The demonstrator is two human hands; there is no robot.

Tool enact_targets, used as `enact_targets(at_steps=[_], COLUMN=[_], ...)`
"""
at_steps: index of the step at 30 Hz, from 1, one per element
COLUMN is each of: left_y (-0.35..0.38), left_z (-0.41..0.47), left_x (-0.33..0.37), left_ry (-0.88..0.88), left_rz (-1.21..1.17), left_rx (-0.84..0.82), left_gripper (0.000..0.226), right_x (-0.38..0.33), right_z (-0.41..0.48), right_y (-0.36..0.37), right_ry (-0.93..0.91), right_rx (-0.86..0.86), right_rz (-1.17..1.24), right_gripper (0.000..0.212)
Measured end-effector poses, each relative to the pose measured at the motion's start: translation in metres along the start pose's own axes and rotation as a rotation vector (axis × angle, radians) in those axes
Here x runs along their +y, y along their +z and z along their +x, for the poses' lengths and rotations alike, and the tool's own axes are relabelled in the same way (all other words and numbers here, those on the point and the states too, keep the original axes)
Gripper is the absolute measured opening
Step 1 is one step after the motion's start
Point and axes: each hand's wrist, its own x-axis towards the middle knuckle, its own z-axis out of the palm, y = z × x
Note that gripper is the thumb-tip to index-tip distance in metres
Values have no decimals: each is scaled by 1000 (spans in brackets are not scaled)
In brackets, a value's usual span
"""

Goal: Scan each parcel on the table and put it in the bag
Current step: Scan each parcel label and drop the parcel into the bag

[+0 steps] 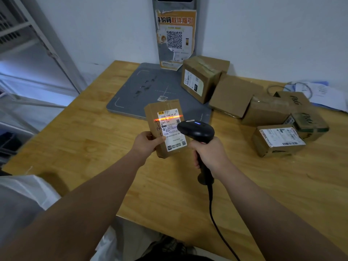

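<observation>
Scanner (196, 129) clenched in right hand (211, 154), beam crossing label of parcel (165, 127) gripped by left hand (146, 143); judgement: hold parcel steady, align beam on barcode.

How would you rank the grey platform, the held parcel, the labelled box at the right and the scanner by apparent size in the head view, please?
1. grey platform, clearly largest.
2. held parcel and labelled box look alike; the parcel is nearer, so they stay unranked.
3. scanner, smallest.
</observation>
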Motion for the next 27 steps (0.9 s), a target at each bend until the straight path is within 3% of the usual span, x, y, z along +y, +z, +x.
enact_targets(at_steps=[13, 17, 21, 27], left_y=[-74, -126, -193, -303], left_z=[-68, -97, -132, -184], left_x=[-47, -70, -100, -163], left_ry=[11, 54, 68, 99], left_rz=[-78, 25, 66, 256], left_rx=[149, 223, 237, 293], left_gripper=[54, 64, 66, 62], right_x=[12, 26, 55, 112], right_z=[-52, -72, -97, -134], right_y=[70, 117, 180, 270], right_ry=[-27, -44, -72, -48], right_rx=[-204, -232, -212, -245], right_rz=[-36, -23, -11, -238], right_gripper=[23, 27, 7, 19])
